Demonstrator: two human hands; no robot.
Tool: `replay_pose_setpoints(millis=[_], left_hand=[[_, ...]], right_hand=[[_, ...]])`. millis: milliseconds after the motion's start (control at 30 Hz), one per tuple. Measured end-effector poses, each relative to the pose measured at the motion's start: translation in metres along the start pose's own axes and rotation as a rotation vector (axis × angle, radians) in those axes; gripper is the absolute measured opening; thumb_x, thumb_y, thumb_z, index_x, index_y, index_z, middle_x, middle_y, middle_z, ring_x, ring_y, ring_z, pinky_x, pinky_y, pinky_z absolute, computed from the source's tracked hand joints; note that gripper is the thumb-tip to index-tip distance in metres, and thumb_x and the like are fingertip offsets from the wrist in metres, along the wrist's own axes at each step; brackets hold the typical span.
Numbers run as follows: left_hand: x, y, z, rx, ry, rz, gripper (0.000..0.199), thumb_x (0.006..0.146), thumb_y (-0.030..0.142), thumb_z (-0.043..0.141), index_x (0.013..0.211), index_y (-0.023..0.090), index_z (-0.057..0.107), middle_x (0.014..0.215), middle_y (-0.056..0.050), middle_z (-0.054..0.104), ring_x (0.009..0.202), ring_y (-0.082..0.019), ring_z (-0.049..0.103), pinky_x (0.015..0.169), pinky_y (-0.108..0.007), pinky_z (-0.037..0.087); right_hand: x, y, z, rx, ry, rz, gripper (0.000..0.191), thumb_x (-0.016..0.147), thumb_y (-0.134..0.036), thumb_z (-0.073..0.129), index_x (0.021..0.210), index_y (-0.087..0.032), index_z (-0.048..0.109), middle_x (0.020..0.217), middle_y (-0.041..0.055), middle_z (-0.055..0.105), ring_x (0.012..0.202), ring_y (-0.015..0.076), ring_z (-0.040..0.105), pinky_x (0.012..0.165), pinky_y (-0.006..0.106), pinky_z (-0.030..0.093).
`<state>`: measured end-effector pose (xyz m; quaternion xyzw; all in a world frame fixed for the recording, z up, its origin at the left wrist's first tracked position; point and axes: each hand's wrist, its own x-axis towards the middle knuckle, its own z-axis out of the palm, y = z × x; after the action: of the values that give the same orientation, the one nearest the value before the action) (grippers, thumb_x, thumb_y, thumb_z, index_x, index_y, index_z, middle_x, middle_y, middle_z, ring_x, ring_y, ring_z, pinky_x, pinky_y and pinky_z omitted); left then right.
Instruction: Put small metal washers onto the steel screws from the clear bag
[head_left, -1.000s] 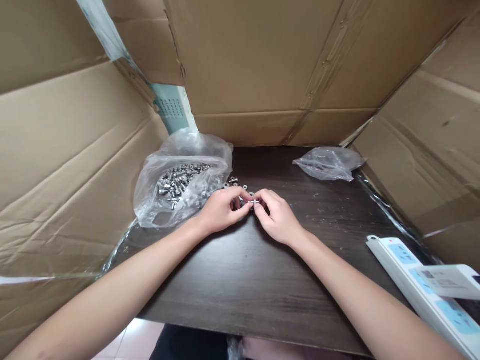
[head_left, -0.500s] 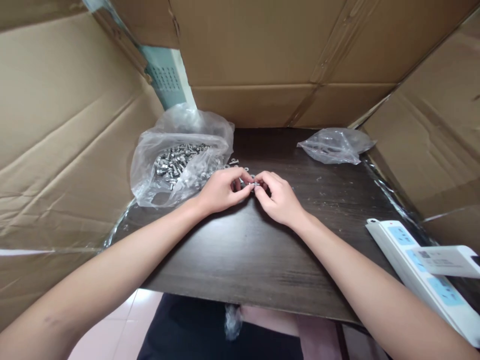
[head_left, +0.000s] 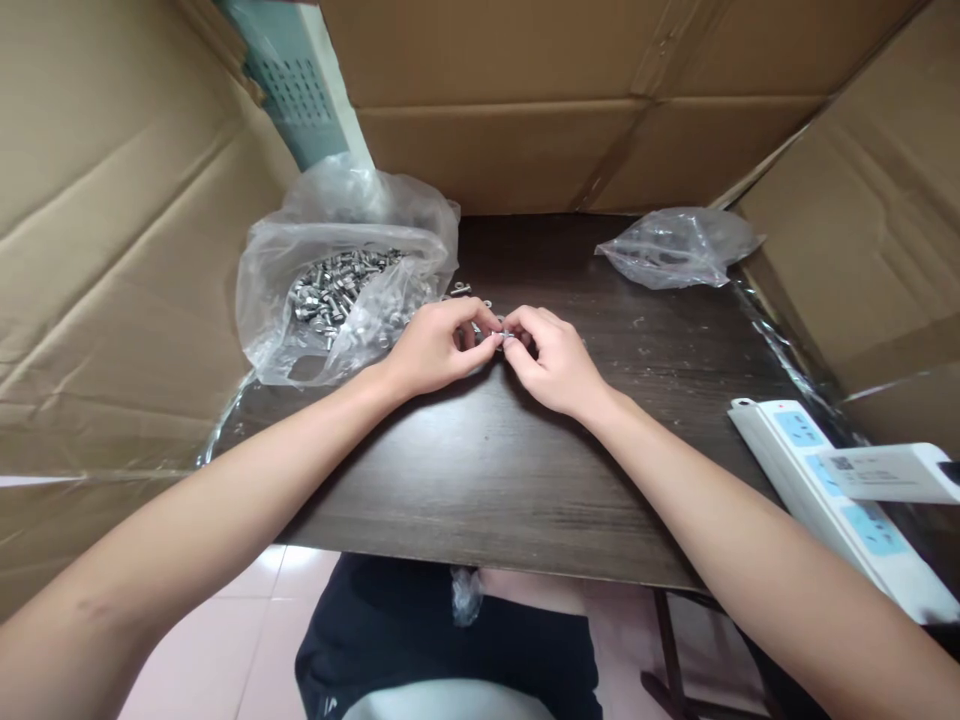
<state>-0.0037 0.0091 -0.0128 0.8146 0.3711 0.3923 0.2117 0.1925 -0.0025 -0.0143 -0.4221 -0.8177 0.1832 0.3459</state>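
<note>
fingertips: the thumb and forefinger of the left hand (head_left: 435, 348) are closed to a narrow pinch on a small metal fastener (head_left: 505, 335); the thumb and forefinger of the right hand (head_left: 556, 362) close in the same way on its other side; the remaining fingers curl loosely, and their exact contact cannot be told; the fastener lies between the two sets of tips, just above the tabletop (head_left: 480, 470), its exact form too small to tell

handling: the part is judged light, rigid and not fragile; its smooth metal is likely slippery and apt to roll; grip each end with the finger pads, leaving the middle accessible

adjacent parts: a loose bolt (head_left: 461, 290) and a washer (head_left: 487, 304) lie just beyond the hands; more small pieces are partly hidden behind the fingers

left side: an open plastic bag (head_left: 259, 300) holds a heap of metal bolts (head_left: 337, 285); its near edge lies beside the left hand

right side: a second plastic bag (head_left: 679, 245) lies toward the far edge, well apart from the hands; a white power strip (head_left: 769, 440) rests nearer the right forearm; cardboard panels (head_left: 510, 150) stand around the work surface
</note>
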Motion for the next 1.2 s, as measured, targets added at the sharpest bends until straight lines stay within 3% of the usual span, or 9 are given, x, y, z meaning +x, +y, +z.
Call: replay_pose_setpoints(millis=[633,1200], left_hand=[[-0.0003,0.0012,-0.0012,-0.009,-0.010,0.014,0.008,0.086,0.021,0.067,0.091,0.015,0.070,0.081,-0.001,0.071,0.061,-0.009,0.061,0.060,-0.020,0.048],[-0.0007,-0.0002,-0.0010,-0.009,-0.017,0.018,0.008,0.082,0.019,0.068,0.089,0.016,0.068,0.080,0.001,0.070,0.060,-0.008,0.060,0.060,-0.019,0.047]], right_hand=[[0.0008,-0.0012,-0.0010,0.010,-0.018,0.032,0.005,0.089,-0.022,0.050,0.086,-0.022,0.054,0.081,0.0047,0.063,0.081,0.0228,0.057,0.074,0.036,0.044],[0.0014,0.0003,-0.0001,-0.020,-0.049,0.004,0.018,0.098,-0.026,0.042,0.081,-0.023,0.047,0.084,0.0064,0.064,0.082,0.0239,0.054,0.075,0.038,0.041]])
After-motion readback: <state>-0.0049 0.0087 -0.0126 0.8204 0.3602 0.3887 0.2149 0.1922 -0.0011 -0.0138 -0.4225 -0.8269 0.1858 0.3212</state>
